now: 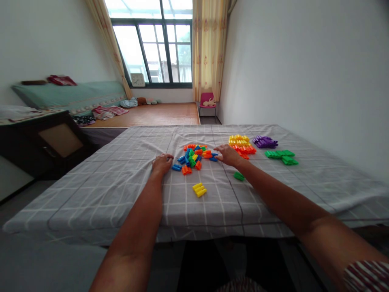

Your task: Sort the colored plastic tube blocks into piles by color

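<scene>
A mixed pile of orange, blue, green and yellow plastic pieces [192, 159] lies on the checked cloth. My left hand [163, 163] rests on the cloth left of the pile, fingers curled; whether it holds anything is hidden. At the pile's right edge, my right hand [227, 155] has its thumb and fingers apart beside blue pieces [213, 157]. Behind it are stacked yellow pieces [239, 140] and orange pieces [244, 150]. Farther right lie purple pieces [265, 141] and green pieces [281, 155]. Closer to me are a yellow group [199, 190] and a green piece [239, 176].
The grey checked cloth [121, 194] covers the table, whose front edge is near my body. Beyond stand a bed [164, 113], a pink chair [207, 97] and a window. A dark cabinet [54, 142] is at the left, a white wall at the right.
</scene>
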Available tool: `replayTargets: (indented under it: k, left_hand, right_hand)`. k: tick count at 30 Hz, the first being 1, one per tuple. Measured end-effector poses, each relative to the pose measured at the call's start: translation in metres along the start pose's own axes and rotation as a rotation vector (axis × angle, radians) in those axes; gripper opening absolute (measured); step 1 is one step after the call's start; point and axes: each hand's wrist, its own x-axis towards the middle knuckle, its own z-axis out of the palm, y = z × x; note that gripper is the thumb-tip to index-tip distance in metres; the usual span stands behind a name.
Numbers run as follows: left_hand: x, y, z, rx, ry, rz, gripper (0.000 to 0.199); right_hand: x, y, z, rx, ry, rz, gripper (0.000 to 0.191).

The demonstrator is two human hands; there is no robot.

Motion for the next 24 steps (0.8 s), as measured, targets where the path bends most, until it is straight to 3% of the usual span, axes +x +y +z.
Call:
replayTargets:
  k: [7,10,13,17,24]
  left_hand:
    - [-0.001,-0.002,0.002,-0.001,0.006,0.012,0.031]
    - [-0.001,-0.001,0.003,-0.001,0.004,0.006,0.032]
    - [-0.001,0.0,0.002,-0.002,0.001,0.003,0.032]
    - [-0.002,0.001,-0.001,0.001,-0.01,-0.002,0.032]
    - [0.001,-0.002,-0.001,0.013,-0.004,0.034,0.033]
  right_hand:
    - [0.02,-0.053,0.019,0.335,-0.037,-0.205,0.051]
    - [0.016,-0.065,0.014,0.421,-0.013,-0.183,0.043]
    - [0.006,-0.062,0.004,0.285,0.013,-0.09,0.023]
    - [-0.011,-0.05,-0.005,0.011,0.051,-0.078,0.022]
    - [-0.025,-0.035,-0.005,0.239,-0.195,-0.233,0.039]
